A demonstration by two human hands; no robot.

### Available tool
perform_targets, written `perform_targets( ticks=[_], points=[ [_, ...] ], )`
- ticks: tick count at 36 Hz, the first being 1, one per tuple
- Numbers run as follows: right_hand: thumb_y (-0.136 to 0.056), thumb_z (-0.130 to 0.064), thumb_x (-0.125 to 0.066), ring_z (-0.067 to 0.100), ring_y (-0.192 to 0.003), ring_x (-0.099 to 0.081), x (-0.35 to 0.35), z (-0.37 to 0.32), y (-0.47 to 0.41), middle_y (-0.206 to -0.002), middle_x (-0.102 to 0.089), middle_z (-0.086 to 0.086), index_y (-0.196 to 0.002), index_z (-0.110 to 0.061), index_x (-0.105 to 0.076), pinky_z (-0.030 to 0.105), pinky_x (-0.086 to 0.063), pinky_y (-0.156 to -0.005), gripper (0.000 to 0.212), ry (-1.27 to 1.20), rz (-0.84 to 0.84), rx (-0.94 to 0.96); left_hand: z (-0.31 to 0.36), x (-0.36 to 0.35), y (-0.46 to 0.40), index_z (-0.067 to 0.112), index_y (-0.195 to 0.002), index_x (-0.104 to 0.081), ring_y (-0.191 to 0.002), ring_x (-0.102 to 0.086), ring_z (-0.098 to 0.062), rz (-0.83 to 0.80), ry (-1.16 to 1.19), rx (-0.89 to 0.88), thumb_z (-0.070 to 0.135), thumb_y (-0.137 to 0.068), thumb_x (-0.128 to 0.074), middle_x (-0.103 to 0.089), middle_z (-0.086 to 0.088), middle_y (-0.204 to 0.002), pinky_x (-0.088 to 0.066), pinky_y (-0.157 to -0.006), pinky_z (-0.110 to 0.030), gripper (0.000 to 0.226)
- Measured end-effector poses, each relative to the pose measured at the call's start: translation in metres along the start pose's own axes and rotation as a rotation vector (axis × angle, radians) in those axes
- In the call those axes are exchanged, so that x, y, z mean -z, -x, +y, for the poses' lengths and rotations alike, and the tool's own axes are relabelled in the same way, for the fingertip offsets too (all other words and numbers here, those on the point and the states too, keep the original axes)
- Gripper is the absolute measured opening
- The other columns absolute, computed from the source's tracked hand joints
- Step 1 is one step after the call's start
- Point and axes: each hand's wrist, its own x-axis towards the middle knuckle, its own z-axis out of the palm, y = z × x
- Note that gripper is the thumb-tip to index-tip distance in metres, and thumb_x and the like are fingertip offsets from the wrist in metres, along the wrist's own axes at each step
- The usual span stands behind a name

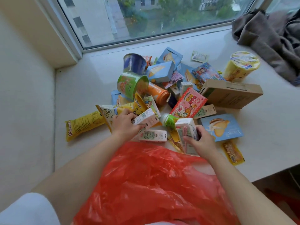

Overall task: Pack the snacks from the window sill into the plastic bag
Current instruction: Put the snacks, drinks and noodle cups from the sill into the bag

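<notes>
Pale stone window sill (78, 88) under a wide window carries the scene; nearest the camera, at six o'clock, a crumpled red plastic bag (154, 184) lies between the person's forearms, apparently kept close so that snacks need travel only a short way. Just beyond it, the left hand (125, 125) curls its fingers round a small white-and-pink drink carton (146, 118), tilted at the pile's near edge; the right hand (201, 140), at five o'clock from the heap, grips a taller white carton (186, 132) between thumb and curled fingers; both hands look set to lift. A third white carton (153, 135) lies flat between them. Farther off, the snacks remain heaped mid-sill: a green cup of noodles (132, 85) on its side, a pink rabbit-print box (189, 103), blue pastry boxes (221, 127), a brown cardboard box (230, 94); at two o'clock a grey cloth (267, 39) is bunched near the glass.
</notes>
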Motion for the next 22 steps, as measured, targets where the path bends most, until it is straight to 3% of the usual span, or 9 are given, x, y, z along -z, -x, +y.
perform_targets(
  ticks=[2, 4, 6, 8, 10, 13, 17, 20, 22],
  points=[
    [-0.08, -0.016, -0.073, 0.01, -0.082, -0.059, 0.014, -0.012, 0.012, -0.09, -0.063, -0.005, -0.095, -0.02, -0.055, 0.03, -0.049, -0.069, 0.024, 0.013, -0.086, 0.034, 0.0, 0.012, 0.01, 0.019, -0.109, -0.069, -0.104, -0.052, -0.018, 0.082, 0.077, -0.025, 0.057, -0.076, -0.063, -0.053, 0.003, -0.112, -0.026, -0.092, -0.032, 0.051],
    [-0.08, -0.012, -0.072, 0.011, -0.085, -0.061, 0.024, -0.02, 0.022, -0.092, -0.065, -0.004, -0.094, -0.023, -0.056, 0.026, -0.051, -0.07, 0.024, 0.021, -0.175, 0.042, -0.002, 0.026, 0.021, 0.017, -0.108, -0.07, -0.106, -0.051, -0.018, 0.149, 0.162, -0.061, 0.06, -0.068, -0.056, -0.051, 0.005, -0.103, -0.021, -0.096, -0.03, 0.06],
    [-0.079, -0.009, -0.072, 0.011, -0.082, -0.062, 0.028, -0.024, 0.029, -0.089, -0.066, -0.004, -0.091, -0.025, -0.057, 0.017, -0.049, -0.065, 0.026, 0.032, -0.251, 0.042, -0.002, 0.039, 0.031, 0.017, -0.105, -0.071, -0.103, -0.049, -0.016, 0.193, 0.222, -0.093, 0.059, -0.065, -0.056, -0.045, 0.01, -0.095, -0.021, -0.101, -0.032, 0.06],
    [-0.078, -0.009, -0.074, 0.014, -0.083, -0.062, 0.029, -0.022, 0.034, -0.089, -0.066, -0.003, -0.093, -0.023, -0.058, 0.023, -0.049, -0.069, 0.026, 0.076, -0.302, 0.035, 0.0, 0.049, 0.043, 0.018, -0.1, -0.072, -0.093, -0.043, -0.011, 0.184, 0.298, -0.106, 0.059, -0.063, -0.06, -0.043, 0.015, -0.088, -0.028, -0.102, -0.037, 0.057],
    [-0.078, -0.01, -0.074, 0.016, -0.084, -0.062, 0.029, -0.016, 0.038, -0.09, -0.067, -0.001, -0.096, -0.02, -0.06, 0.03, -0.049, -0.072, 0.025, 0.106, -0.324, 0.012, 0.003, 0.058, 0.056, 0.023, -0.092, -0.071, -0.09, -0.046, -0.012, 0.126, 0.413, -0.114, 0.065, -0.058, -0.061, -0.042, 0.02, -0.085, -0.041, -0.092, -0.04, 0.054],
    [-0.079, -0.012, -0.073, 0.014, -0.085, -0.063, 0.026, -0.007, 0.043, -0.09, -0.067, -0.002, -0.096, -0.022, -0.061, 0.029, -0.049, -0.07, 0.023, 0.116, -0.335, -0.036, 0.007, 0.067, 0.082, 0.031, -0.079, -0.066, -0.086, -0.056, -0.015, -0.025, 0.597, -0.116, 0.063, -0.055, -0.065, -0.046, 0.015, -0.089, -0.052, -0.076, -0.034, 0.04],
    [-0.081, -0.012, -0.071, 0.02, -0.089, -0.065, 0.028, 0.004, 0.046, -0.094, -0.069, 0.004, -0.097, -0.019, -0.062, 0.036, -0.05, -0.076, 0.02, 0.033, -0.315, -0.13, 0.018, 0.059, 0.105, 0.026, -0.077, -0.067, -0.085, -0.06, -0.016, -0.302, 0.804, -0.097, 0.049, -0.06, -0.073, -0.049, 0.003, -0.099, -0.055, -0.074, -0.028, 0.029],
    [-0.082, -0.011, -0.069, 0.024, -0.091, -0.064, 0.029, 0.011, 0.048, -0.097, -0.068, 0.008, -0.099, -0.017, -0.061, 0.038, -0.05, -0.077, 0.019, -0.014, -0.27, -0.179, 0.018, 0.041, 0.116, 0.017, -0.082, -0.07, -0.085, -0.061, -0.016, -0.423, 0.8, -0.09, 0.046, -0.067, -0.077, -0.05, 0.003, -0.095, -0.055, -0.073, -0.027, 0.034],
    [-0.083, -0.013, -0.069, 0.023, -0.092, -0.064, 0.028, 0.013, 0.048, -0.098, -0.067, 0.008, -0.102, -0.016, -0.061, 0.036, -0.05, -0.075, 0.021, -0.027, -0.255, -0.205, 0.019, 0.028, 0.121, 0.013, -0.085, -0.072, -0.083, -0.061, -0.016, -0.473, 0.662, -0.092, 0.039, -0.075, -0.076, -0.052, 0.003, -0.093, -0.054, -0.073, -0.03, 0.029]
  ],
)
